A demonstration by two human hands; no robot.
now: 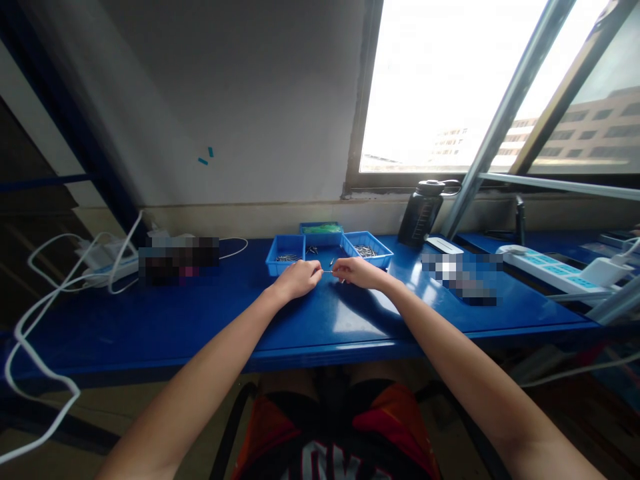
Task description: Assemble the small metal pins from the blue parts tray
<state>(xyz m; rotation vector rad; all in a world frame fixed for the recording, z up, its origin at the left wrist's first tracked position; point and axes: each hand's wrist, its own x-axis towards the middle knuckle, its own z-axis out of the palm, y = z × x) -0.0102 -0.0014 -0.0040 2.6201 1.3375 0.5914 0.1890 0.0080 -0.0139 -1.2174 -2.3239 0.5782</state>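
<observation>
Left hand (301, 279): centre of the frame, fingertips pinched narrow on one end of a thin metallic piece (327, 271).
Right hand (354, 273): just right of centre, fingertips pinched on the piece's other end.
Thin metallic piece: mid-frame, spanning the gap between both hands above the blue tabletop (200, 327).
Blue bins: left one (276, 269) and right one (384, 259), both with small metallic parts; rear one (311, 227) with green items.
Black bottle (421, 215): right of centre, below the window.
</observation>
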